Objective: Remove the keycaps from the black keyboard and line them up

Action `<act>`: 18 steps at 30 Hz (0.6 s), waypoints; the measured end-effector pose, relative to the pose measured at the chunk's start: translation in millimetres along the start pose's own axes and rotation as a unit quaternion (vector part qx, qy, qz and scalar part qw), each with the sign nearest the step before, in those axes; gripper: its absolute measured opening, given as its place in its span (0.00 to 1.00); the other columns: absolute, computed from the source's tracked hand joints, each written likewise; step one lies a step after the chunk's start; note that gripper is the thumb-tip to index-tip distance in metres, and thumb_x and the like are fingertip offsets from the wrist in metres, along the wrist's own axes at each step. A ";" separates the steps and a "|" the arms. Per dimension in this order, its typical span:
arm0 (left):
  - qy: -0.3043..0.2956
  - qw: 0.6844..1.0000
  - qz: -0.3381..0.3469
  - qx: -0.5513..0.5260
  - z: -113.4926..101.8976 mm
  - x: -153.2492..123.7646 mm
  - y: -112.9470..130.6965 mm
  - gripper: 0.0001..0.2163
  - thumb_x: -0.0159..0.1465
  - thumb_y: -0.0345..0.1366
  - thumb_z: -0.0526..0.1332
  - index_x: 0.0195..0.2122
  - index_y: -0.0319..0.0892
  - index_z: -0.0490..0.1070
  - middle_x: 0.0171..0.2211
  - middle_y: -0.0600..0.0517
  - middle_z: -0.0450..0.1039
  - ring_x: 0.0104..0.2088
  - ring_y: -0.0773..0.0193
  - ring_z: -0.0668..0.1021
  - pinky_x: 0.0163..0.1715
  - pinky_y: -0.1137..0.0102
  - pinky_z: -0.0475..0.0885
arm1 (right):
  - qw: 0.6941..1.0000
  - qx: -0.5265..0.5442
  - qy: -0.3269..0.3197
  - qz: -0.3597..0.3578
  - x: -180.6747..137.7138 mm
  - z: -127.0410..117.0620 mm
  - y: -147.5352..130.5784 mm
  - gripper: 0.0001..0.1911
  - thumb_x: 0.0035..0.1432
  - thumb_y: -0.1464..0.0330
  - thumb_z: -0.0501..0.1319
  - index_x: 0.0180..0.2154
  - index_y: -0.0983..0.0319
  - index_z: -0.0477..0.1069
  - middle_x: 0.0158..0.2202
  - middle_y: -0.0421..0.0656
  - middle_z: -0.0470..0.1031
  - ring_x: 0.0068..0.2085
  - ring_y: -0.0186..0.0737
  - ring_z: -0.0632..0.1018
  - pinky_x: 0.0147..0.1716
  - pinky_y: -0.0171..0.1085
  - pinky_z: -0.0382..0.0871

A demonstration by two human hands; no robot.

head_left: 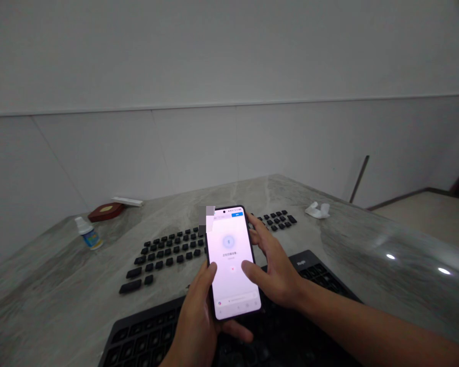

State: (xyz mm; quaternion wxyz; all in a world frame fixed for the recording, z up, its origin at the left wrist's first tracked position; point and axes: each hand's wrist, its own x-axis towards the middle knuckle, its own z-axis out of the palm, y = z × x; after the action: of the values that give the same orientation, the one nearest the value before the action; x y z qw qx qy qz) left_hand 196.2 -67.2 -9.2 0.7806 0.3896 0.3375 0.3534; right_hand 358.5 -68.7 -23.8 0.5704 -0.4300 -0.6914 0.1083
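A smartphone (231, 260) with a lit white screen stands upright over the desk in the middle of the view. My left hand (199, 316) grips its lower edge from the left, thumb resting on the screen. My right hand (271, 265) wraps the phone's right side, thumb over the screen near its middle. Below the phone lies a black keyboard frame (145, 336) with its keycaps taken off. The loose black keycaps (168, 252) lie in rows on the marble tabletop (352, 239) behind it.
A small white bottle with a blue label (88, 235) stands at the left. Behind it lies a dark red flat box (106, 211) and a white strip (127, 201). A crumpled white tissue (317, 209) lies at the right. White tiled walls enclose the table's corner.
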 end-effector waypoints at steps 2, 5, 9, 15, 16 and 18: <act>-0.001 1.000 -0.002 0.000 -1.0 0.9 -0.4 0.27 0.69 0.45 0.49 0.65 0.35 0.53 0.46 0.37 0.72 0.39 0.48 0.77 0.18 0.66 0.76 | 1.000 0.008 -0.003 0.001 -0.2 -0.2 -0.1 0.40 0.52 0.71 0.57 0.65 0.65 0.46 0.39 0.47 0.73 0.38 0.44 0.74 0.41 0.45 0.71; -0.002 1.000 -0.004 -0.002 -3.2 3.0 -2.0 0.27 0.69 0.45 0.49 0.65 0.35 0.52 0.47 0.36 0.72 0.40 0.47 0.77 0.18 0.65 0.76 | 1.000 0.009 -0.006 0.000 -0.1 -0.4 -1.0 0.40 0.52 0.71 0.57 0.65 0.67 0.45 0.38 0.47 0.73 0.38 0.44 0.75 0.40 0.45 0.71; -0.003 1.000 -0.005 -0.005 -4.9 4.5 -4.0 0.27 0.69 0.46 0.49 0.65 0.36 0.52 0.46 0.36 0.72 0.39 0.47 0.77 0.18 0.65 0.76 | 1.000 0.004 -0.007 -0.006 0.1 -0.1 -2.5 0.40 0.52 0.71 0.56 0.65 0.67 0.45 0.38 0.48 0.74 0.38 0.45 0.76 0.40 0.45 0.72; -0.005 1.000 -0.004 -0.009 -3.7 3.4 -2.5 0.27 0.68 0.45 0.50 0.65 0.35 0.53 0.45 0.36 0.73 0.38 0.48 0.77 0.18 0.65 0.76 | 1.000 0.018 -0.015 -0.006 -0.1 0.0 -3.5 0.40 0.52 0.71 0.57 0.64 0.66 0.44 0.41 0.49 0.75 0.40 0.47 0.77 0.40 0.44 0.73; -0.005 1.000 -0.003 -0.009 -3.7 3.4 -2.3 0.27 0.68 0.45 0.50 0.65 0.35 0.53 0.45 0.36 0.73 0.38 0.48 0.78 0.18 0.65 0.76 | 1.000 0.019 -0.015 -0.005 -0.2 0.0 -3.6 0.40 0.52 0.70 0.57 0.64 0.66 0.44 0.41 0.49 0.75 0.40 0.47 0.77 0.40 0.45 0.73; -0.003 1.000 -0.003 -0.011 -4.1 3.8 -2.6 0.28 0.68 0.45 0.50 0.65 0.35 0.52 0.45 0.36 0.73 0.38 0.48 0.78 0.17 0.65 0.76 | 1.000 0.016 -0.013 -0.001 -0.3 0.1 -3.6 0.40 0.53 0.70 0.57 0.64 0.66 0.44 0.41 0.50 0.75 0.40 0.47 0.77 0.41 0.45 0.73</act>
State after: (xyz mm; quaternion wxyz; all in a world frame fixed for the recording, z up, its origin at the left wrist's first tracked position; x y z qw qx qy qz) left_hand 195.7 -63.8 -14.3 0.7868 0.3811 0.3330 0.3533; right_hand 356.7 -71.1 -21.8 0.5685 -0.4187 -0.6972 0.1241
